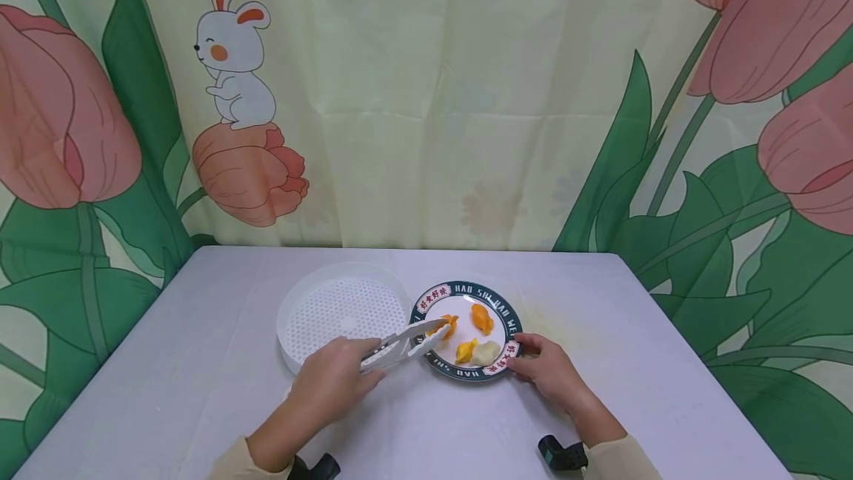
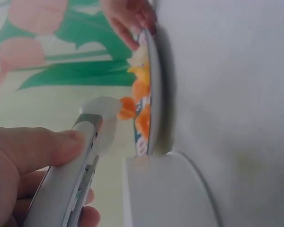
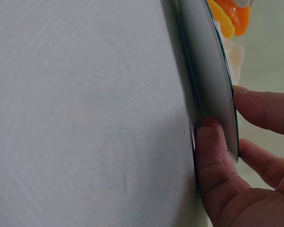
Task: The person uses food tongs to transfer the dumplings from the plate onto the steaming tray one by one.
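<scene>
Nearest, at the bottom of the frame, two beige sleeves (image 1: 620, 459) reach in, each with a black wrist camera (image 1: 562, 456) beside it. Up from there, the left hand (image 1: 338, 378) is wrapped round a pair of tongs (image 1: 398, 347), thumb along the handle! Across on the right, the right hand (image 1: 548, 367) pinches the plate (image 1: 512, 321) by its right rim, one digit beneath, others on top.

That plate sits just below and right of centre. The tong tips cross its left rim, an orange piece (image 2: 127, 108) between them; whether it's gripped, I can't tell. Second orange piece (image 1: 482, 319) upper right, yellow piece (image 1: 466, 351) and pale piece (image 1: 486, 353) side by side near the lower rim.

Tight on the left: the white holed tray (image 1: 343, 310) comes right up to the plate's edge. Roomier right, where the worktop (image 1: 666, 406) runs out to its slanting edge. At the back, its straight far edge meets the tulip curtain (image 1: 426, 132).
</scene>
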Tool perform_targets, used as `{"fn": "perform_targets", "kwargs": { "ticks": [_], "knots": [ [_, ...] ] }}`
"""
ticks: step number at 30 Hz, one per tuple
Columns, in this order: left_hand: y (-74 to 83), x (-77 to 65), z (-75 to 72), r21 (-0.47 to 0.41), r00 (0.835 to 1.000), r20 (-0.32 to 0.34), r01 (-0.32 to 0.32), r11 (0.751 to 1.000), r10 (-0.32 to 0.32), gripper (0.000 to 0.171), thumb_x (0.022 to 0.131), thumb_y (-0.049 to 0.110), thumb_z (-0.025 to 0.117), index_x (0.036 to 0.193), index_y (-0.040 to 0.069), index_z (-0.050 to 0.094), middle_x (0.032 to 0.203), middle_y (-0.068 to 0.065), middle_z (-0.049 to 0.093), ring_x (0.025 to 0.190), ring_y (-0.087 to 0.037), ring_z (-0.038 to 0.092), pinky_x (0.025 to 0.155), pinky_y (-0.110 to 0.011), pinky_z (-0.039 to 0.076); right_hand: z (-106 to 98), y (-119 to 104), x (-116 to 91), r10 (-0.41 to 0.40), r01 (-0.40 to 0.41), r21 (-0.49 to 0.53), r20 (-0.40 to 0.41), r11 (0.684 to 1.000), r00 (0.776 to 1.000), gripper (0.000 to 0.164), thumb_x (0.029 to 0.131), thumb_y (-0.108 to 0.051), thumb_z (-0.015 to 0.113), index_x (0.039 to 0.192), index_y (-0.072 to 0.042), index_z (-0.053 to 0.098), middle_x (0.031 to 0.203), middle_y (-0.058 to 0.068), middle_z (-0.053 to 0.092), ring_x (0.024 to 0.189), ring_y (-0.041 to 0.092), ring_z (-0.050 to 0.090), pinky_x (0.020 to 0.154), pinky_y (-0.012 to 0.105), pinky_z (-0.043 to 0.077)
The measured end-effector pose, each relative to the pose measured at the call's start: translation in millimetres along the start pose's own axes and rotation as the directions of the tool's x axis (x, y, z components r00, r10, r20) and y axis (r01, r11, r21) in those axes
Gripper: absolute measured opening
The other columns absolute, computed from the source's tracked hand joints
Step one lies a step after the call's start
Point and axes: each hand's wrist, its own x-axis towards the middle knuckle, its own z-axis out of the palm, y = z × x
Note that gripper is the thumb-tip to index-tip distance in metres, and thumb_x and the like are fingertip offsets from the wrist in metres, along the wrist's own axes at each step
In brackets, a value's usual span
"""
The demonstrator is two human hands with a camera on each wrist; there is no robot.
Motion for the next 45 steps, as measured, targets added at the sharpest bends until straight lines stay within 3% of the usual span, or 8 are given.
{"fn": "perform_targets", "kwargs": {
  "ticks": [11, 19, 26, 35, 45],
  "knots": [
    [-20.4, 4.0, -29.1, -0.013, 0.998, -0.022, 0.053, 0.998, -0.054, 0.042, 0.082, 0.025, 0.083, 0.119, 0.010, 0.074, 0.101, -0.007, 0.073, 0.079, -0.020, 0.061, 0.063, -0.038, 0.049, 0, 0, 0, 0.004, -0.004, -0.002, -0.003, 1.000, 1.000, 0.058, 0.091, -0.009, 0.072, 0.142, 0.005, 0.049, 0.134, 0.027, 0.051, 0.093, 0.022, 0.062, 0.080, 0.032, 0.056],
    [-43.6, 5.2, -44.7, -0.028, 0.989, -0.031, 0.144, 0.989, -0.144, 0.048, 0.083, 0.021, 0.082, 0.124, 0.001, 0.069, 0.109, -0.016, 0.071, 0.088, -0.028, 0.066, 0.067, -0.043, 0.054, 0, 0, 0, 0.006, -0.006, -0.010, -0.003, 1.000, 1.000, 0.058, 0.090, -0.010, 0.073, 0.142, 0.005, 0.049, 0.137, 0.027, 0.049, 0.094, 0.022, 0.062, 0.081, 0.032, 0.055],
    [-64.7, 7.1, -48.7, -0.019, 0.982, -0.022, 0.189, 0.982, -0.189, 0.050, 0.086, 0.023, 0.079, 0.128, -0.001, 0.066, 0.109, -0.020, 0.070, 0.087, -0.030, 0.065, 0.061, -0.041, 0.051, 0, -2, -2, 0.006, -0.006, -0.013, -0.002, 1.000, 1.000, 0.057, 0.091, -0.009, 0.072, 0.142, 0.005, 0.049, 0.135, 0.027, 0.050, 0.094, 0.022, 0.061, 0.080, 0.032, 0.056],
    [-87.5, 13.9, -48.9, -0.009, 0.954, 0.037, 0.299, 0.954, -0.299, 0.056, 0.089, 0.026, 0.075, 0.134, -0.003, 0.059, 0.120, -0.026, 0.065, 0.091, -0.032, 0.063, 0.057, -0.036, 0.047, 0, -2, -2, 0.002, -0.002, -0.013, -0.006, 1.000, 1.000, 0.057, 0.090, -0.009, 0.072, 0.141, 0.005, 0.050, 0.137, 0.028, 0.049, 0.093, 0.022, 0.061, 0.080, 0.032, 0.056],
    [-105.7, 13.1, -44.8, 0.011, 0.934, 0.056, 0.353, 0.936, -0.353, 0.055, 0.092, 0.025, 0.071, 0.134, -0.007, 0.057, 0.125, -0.029, 0.061, 0.091, -0.033, 0.061, 0.059, -0.035, 0.047, 1, -1, -3, 0.000, 0.000, -0.015, -0.020, 1.000, 1.000, 0.056, 0.091, -0.009, 0.072, 0.140, 0.005, 0.050, 0.131, 0.026, 0.055, 0.086, 0.020, 0.061, 0.077, 0.031, 0.055]
  ]
}}
